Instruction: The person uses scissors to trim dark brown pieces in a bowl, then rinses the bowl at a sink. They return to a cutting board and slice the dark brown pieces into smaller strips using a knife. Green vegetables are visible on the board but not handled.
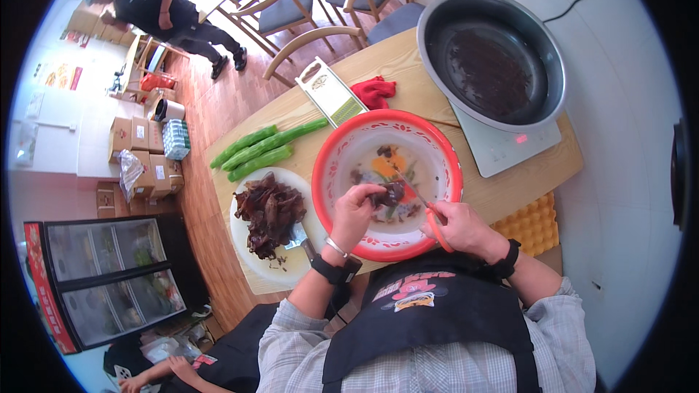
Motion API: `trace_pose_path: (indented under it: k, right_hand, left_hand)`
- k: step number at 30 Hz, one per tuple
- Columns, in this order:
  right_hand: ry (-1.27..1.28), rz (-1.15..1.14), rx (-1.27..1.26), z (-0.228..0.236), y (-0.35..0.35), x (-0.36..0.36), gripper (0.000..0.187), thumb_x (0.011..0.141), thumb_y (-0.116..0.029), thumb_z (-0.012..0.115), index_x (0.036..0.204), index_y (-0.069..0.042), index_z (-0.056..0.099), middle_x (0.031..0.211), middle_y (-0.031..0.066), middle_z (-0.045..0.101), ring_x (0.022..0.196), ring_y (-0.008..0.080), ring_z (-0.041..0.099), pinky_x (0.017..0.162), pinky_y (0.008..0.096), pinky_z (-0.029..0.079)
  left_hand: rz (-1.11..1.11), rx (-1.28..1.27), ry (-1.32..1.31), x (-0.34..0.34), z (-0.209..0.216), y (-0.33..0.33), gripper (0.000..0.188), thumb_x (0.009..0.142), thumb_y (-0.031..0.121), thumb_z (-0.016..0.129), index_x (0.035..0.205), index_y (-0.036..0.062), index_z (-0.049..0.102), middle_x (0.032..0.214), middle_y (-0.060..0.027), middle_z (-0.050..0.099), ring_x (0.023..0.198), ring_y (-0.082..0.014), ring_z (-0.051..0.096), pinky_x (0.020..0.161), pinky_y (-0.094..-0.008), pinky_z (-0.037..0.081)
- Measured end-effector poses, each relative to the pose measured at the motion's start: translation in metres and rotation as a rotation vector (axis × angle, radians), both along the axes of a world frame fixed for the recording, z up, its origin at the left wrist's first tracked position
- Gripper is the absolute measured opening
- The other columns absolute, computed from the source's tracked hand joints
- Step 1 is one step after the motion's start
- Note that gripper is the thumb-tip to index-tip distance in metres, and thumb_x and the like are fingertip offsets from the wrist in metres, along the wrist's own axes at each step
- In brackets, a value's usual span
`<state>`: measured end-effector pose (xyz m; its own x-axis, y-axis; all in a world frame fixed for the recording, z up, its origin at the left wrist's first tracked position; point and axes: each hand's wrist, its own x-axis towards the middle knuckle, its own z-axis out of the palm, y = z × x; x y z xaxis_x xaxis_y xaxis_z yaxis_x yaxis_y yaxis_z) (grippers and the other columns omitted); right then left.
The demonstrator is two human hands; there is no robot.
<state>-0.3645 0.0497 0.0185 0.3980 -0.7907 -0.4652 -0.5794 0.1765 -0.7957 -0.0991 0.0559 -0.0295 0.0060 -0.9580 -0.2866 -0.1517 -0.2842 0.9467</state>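
My left hand (353,212) pinches a dark, wet piece of wood ear mushroom (391,193) above a red-rimmed enamel basin (328,176). From the right, my right hand (464,230) grips scissors (435,230) with orange handles, their blades pointing at the mushroom. Whether the blades touch it I cannot tell. Cloudy water in the basin holds dark scraps with orange and green bits. Left of the basin, a heap of wood ear mushrooms (268,211) lies on a round white cutting board (251,266). A cleaver (300,237) rests there, its blade partly beside the heap.
Several long green peeled vegetables (269,151) lie beyond the board. Behind the basin are a white slicer (329,91) and a red cloth (373,92). A large dark pot (495,65) stands on a white appliance (510,153) at right. Another person (149,11) stands far left.
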Motion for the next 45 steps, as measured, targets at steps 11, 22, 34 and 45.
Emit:
trace_pose_path:
  k: [11, 22, 34, 45]
  right_hand:
    - [0.093, 0.25, 0.053, -0.001, 0.005, 0.014, 0.049, 0.087, -0.052, 0.071, 0.094, -0.004, 0.071, 0.088, 0.0198, 0.073, 0.088, 0.0376, 0.072, 0.082, 0.0466, 0.055]
    - [0.108, 0.239, -0.189, 0.006, -0.003, -0.002, 0.038, 0.091, -0.042, 0.068, 0.095, -0.005, 0.072, 0.086, 0.0175, 0.074, 0.085, 0.0391, 0.072, 0.076, 0.0492, 0.056]
    - [0.005, 0.236, -0.552, -0.002, -0.001, 0.004, 0.021, 0.087, -0.028, 0.071, 0.087, -0.007, 0.069, 0.074, 0.0139, 0.067, 0.07, 0.0355, 0.067, 0.066, 0.0438, 0.052]
    - [0.091, 0.23, -0.65, -0.012, 0.003, 0.004, 0.025, 0.088, -0.029, 0.075, 0.086, -0.005, 0.068, 0.076, 0.0138, 0.07, 0.071, 0.0342, 0.068, 0.068, 0.0429, 0.051]
  left_hand:
    - [0.213, -0.361, -0.057, -0.009, 0.025, 0.016, 0.036, 0.084, -0.025, 0.047, 0.089, 0.0012, 0.07, 0.119, -0.0118, 0.055, 0.122, -0.0303, 0.066, 0.104, -0.0369, 0.053]
    - [-0.042, -0.409, -0.074, 0.004, 0.051, 0.011, 0.031, 0.079, -0.023, 0.047, 0.082, 0.0001, 0.067, 0.139, -0.0211, 0.063, 0.124, -0.0303, 0.065, 0.11, -0.0367, 0.047]
    - [-0.031, -0.201, 0.252, 0.0, 0.044, 0.017, 0.033, 0.086, -0.024, 0.041, 0.088, -0.0033, 0.066, 0.143, -0.0201, 0.063, 0.12, -0.0227, 0.065, 0.1, -0.032, 0.053]
    - [0.155, -0.052, 0.515, 0.004, 0.039, 0.027, 0.025, 0.102, -0.004, 0.053, 0.124, 0.0041, 0.063, 0.135, -0.0114, 0.066, 0.111, -0.0146, 0.065, 0.091, -0.0287, 0.054]
